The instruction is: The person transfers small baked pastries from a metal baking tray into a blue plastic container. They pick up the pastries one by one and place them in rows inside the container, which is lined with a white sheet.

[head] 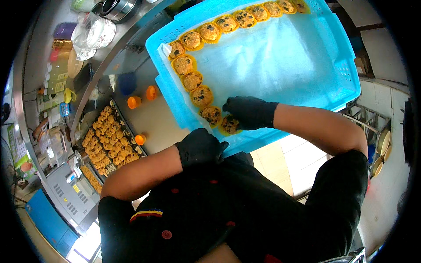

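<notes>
My right hand [251, 112], in a black glove, reaches over the near-left corner of a blue plastic crate [158, 46]. Its fingers are on the side of a lumpy golden cookie with dark bits [229, 125] in a yellow paper cup. My left hand [200, 148], also black-gloved, is curled at the crate's near-left rim; its fingertips are hidden, so I cannot see what it grips. More cookies in yellow cups [201, 95] line the left and far sides of the crate. White translucent liner paper [250, 62] covers the crate's bottom.
On the steel table [161, 121] left of the crate lie orange paper cups [134, 102]. Beyond them, a dark baking tray [126, 123] carries many loose cookies [108, 138]. A steel shelf [108, 62] with bags and containers runs above. Pale floor tiles [296, 157] show below the crate.
</notes>
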A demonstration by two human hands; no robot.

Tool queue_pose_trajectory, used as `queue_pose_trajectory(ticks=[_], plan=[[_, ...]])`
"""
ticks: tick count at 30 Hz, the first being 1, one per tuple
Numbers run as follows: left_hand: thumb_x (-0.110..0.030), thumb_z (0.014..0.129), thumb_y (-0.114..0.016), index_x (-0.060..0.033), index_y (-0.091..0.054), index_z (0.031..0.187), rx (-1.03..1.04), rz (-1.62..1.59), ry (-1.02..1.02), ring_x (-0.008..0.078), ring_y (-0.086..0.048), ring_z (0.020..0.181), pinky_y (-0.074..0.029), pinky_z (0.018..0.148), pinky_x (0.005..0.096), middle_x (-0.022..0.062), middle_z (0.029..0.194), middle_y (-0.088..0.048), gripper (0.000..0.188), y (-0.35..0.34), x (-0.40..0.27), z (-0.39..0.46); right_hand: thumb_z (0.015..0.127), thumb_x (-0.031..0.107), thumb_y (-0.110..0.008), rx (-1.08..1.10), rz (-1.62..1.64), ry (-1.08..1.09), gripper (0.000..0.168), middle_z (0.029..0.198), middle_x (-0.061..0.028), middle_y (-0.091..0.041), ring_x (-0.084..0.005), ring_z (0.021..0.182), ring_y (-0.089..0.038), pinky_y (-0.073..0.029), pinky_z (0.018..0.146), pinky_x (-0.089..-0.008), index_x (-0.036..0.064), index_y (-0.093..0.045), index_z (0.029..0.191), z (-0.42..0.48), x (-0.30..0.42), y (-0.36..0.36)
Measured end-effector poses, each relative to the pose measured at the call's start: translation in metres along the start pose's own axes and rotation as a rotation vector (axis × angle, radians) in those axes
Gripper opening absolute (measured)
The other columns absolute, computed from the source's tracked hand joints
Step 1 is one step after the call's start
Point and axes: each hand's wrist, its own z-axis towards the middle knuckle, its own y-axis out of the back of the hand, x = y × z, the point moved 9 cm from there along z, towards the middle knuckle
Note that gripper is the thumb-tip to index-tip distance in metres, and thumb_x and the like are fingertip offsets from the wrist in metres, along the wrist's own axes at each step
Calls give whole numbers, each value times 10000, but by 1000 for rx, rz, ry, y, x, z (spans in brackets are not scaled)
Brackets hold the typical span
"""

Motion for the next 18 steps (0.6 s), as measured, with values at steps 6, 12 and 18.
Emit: queue_pose_trajectory(ticks=[6, 12, 18], plan=[[-290, 894, -638, -71, -613, 1342, -58, 23, -9, 332, -681, 687, -542, 623, 434, 166, 775, -683, 499, -1, -6, -4, 843, 198, -776, 193, 93, -220, 457, 1115, -223, -684, -371, 1058, -666, -551, 923, -438, -2, -615, 1221, 2, -13, -21], [-277, 892, -642, -69, -650, 1277, -93, 88, 5, 325, -687, 707, -539, 647, 429, 156, 790, -691, 438, -3, -9, -10, 871, 109, -644, 166, 187, -188, 286, 1084, -245, -694, -403, 1037, -668, -537, 947, -457, -38, -655, 1116, 7, -8, -31], [-233, 879, -657, -78, -681, 1214, -223, 96, -16, 325, -687, 778, -525, 774, 436, 143, 837, -702, 370, 12, -14, -31, 900, 89, -620, 196, 318, -230, 395, 1210, -261, -654, -377, 1113, -646, -525, 984, -439, -32, -608, 1276, 1, 4, -24]])
